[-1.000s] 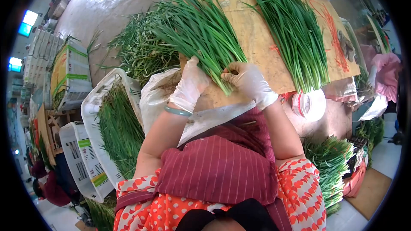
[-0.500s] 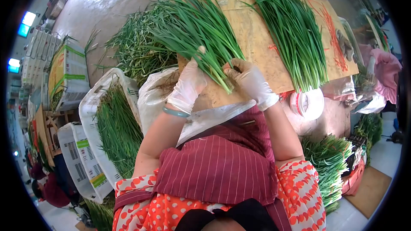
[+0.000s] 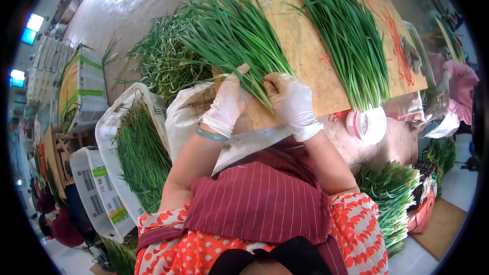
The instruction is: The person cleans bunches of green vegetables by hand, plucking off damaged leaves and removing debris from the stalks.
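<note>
A loose bunch of garlic chives point(image 3: 244, 35) lies slantwise on the wooden board point(image 3: 290, 18), leaves pointing away and pale stem ends towards me. My left hand point(image 3: 230, 97), in a thin whitish glove, is closed around the near part of the bunch from the left. Its thumb, with a tan wrapping at the tip, lies across the stems. My gloved right hand point(image 3: 293, 99) has its fingers curled in a pinch at the stem ends; the fingertips are partly hidden. To the right rests a second, larger pile of garlic chives point(image 3: 346, 40), stems towards me.
Red ties point(image 3: 395, 40) lie along the board's right side. A white tub point(image 3: 367, 125) stands below its near edge. Left are a heap of loose leaves point(image 3: 170, 53) and a white crate point(image 3: 104, 127) of chives. More chives point(image 3: 389, 193) stack at lower right.
My right hand has turned over, with its back now facing up, and sits slightly lower and left over the stem ends. My left hand keeps its hold, shifted slightly down.
</note>
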Available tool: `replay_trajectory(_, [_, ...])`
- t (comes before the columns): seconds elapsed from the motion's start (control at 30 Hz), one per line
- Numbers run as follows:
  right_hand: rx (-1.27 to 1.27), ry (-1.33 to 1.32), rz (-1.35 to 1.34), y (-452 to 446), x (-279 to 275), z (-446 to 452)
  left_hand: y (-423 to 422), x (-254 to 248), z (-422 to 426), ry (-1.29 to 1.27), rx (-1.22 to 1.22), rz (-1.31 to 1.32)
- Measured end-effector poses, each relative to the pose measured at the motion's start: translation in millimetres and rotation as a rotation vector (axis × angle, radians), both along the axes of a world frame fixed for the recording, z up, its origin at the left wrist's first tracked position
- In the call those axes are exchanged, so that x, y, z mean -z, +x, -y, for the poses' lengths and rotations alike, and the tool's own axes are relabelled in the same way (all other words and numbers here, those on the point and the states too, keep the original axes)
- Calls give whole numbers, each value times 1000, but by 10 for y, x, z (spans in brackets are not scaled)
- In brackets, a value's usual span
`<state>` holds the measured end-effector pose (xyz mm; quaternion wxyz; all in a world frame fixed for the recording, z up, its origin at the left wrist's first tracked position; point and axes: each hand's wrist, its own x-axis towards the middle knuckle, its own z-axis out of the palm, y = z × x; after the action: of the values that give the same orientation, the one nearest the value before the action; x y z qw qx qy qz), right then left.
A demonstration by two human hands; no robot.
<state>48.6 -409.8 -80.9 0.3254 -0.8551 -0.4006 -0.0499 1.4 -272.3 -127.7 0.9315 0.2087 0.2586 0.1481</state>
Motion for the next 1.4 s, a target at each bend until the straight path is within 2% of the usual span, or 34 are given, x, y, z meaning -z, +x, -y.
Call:
replay_trajectory(0.07, [24,196,-79,-27,60,29,7,-35,-1,2,-10,-32])
replay_trajectory(0.1, [25,195,-79,-46,101,59,0,-94,6,-23,-17,-55])
replay_trajectory(0.17, [-74,562,-706,-76,170,158,-10,-94,2,-49,-25,-78])
replay_trajectory(0.27, [-146,510,-796,-114,-86,385,-33,-35,-11,-63,38,-28])
replay_trajectory(0.33, [-64,511,-811,-160,-240,484,-31,-103,22,-53,45,-66])
replay_trajectory(0.4, [-112,575,-666,-107,-357,639,-27,-42,-14,-82,57,-11])
replay_trajectory(0.43, [14,722,-825,-173,-507,651,-26,-26,-37,-107,67,46])
replay_trajectory(0.47, [10,720,-824,-150,-650,616,-28,-33,-47,-107,63,49])
replay_trajectory(0.53, [13,554,-944,-55,-839,516,-53,-47,-35,-118,102,123])
replay_trajectory(0.57, [-23,424,-964,18,-772,409,-59,-37,-34,-117,107,122])
replay_trajectory(0.6, [-22,428,-962,74,-621,292,-54,-16,-44,-139,114,128])
replay_trajectory(0.67, [-99,119,-486,118,-348,74,-44,30,-59,-160,113,136])
replay_trajectory(0.7, [-104,118,-487,79,-325,30,-58,58,-64,-206,149,160])
replay_trajectory(0.77, [-94,-173,-166,2,-312,-53,-79,23,-69,-248,180,185])
replay_trajectory(0.83, [-79,-177,-130,2,-190,-96,-65,-98,3,-43,91,38])
replay_trajectory(1.0, [10,-131,11,12,-70,-104,-53,-157,17,-120,57,57])
replay_trajectory(1.07, [31,-103,-111,70,-122,-72,-63,-151,0,-123,64,53])
replay_trajectory(1.13, [58,-55,-198,116,-268,-11,-67,-87,-32,-230,109,169])
replay_trajectory(1.2, [86,-7,-292,87,-351,4,-84,-78,-32,-191,108,162])
replay_trajectory(1.27, [-182,18,-82,19,-380,-8,-74,-63,-39,-147,112,157])
replay_trajectory(1.3, [-182,18,-82,5,-344,-44,-63,-36,-45,-126,111,129])
replay_trajectory(1.37, [-243,-246,182,5,-199,-136,-55,-6,-63,-105,106,104])
replay_trajectory(1.4, [-246,-245,184,27,-137,-165,-59,0,-77,-87,105,86])
